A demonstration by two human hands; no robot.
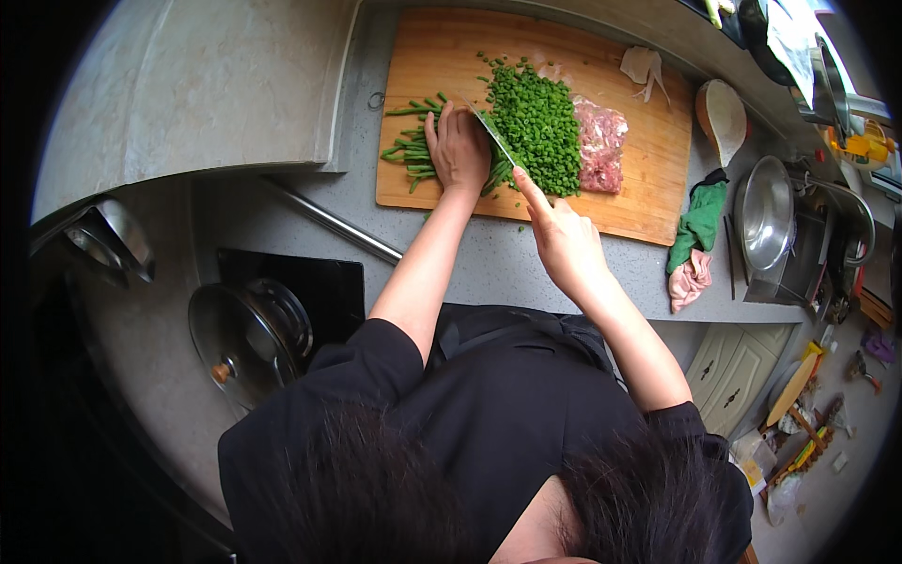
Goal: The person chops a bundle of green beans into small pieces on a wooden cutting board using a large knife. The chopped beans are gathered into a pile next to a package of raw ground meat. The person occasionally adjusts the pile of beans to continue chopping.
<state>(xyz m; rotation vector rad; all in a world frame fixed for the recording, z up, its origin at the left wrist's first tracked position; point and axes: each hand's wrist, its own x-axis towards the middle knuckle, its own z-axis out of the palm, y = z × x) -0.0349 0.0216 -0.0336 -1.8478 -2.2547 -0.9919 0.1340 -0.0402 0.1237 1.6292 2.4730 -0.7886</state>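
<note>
A wooden cutting board (pixel 645 204) lies on the grey counter. My left hand (pixel 459 151) presses a bunch of long green beans (pixel 416 151) against the board, the fingers over the stalks. In my right hand (pixel 564 236) is a kitchen knife (pixel 491 132), its blade slanting up and left beside my left fingers, with my index finger stretched along its back; the handle is hidden in my grip. Right of the blade spreads a pile of chopped green beans (pixel 539 130). Minced meat (pixel 600 144) touches the pile's right side. Pale scraps (pixel 643 67) lie at the board's upper right.
Right of the board are a ladle-shaped scoop (pixel 721 120), a green cloth (pixel 699 218), a pink cloth (pixel 690 280) and a steel basin (pixel 767 211) by the sink. At lower left stands a lidded pot (pixel 243 345). A pale cabinet (pixel 232 84) juts in at upper left.
</note>
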